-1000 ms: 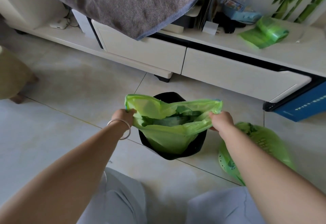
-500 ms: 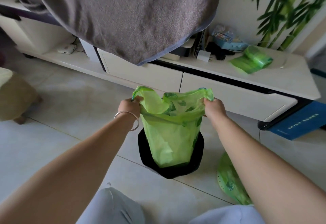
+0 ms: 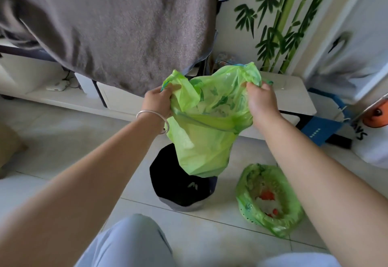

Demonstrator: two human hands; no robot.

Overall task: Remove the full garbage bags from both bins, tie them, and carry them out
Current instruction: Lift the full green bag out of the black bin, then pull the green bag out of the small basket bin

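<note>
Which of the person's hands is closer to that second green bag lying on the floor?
The right hand. It is up above the floor bag, gripping the lifted bag; the left hand grips the far side.

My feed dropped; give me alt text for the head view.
Both hands, left hand and right hand, hold a green garbage bag by its rim above a black bin. A second green bag lies open on the floor beside it.

My bag (image 3: 201, 140) is lime green with darker leaf prints; the bin (image 3: 178, 187) is black, the hanging towel (image 3: 117, 25) grey-brown.
</note>
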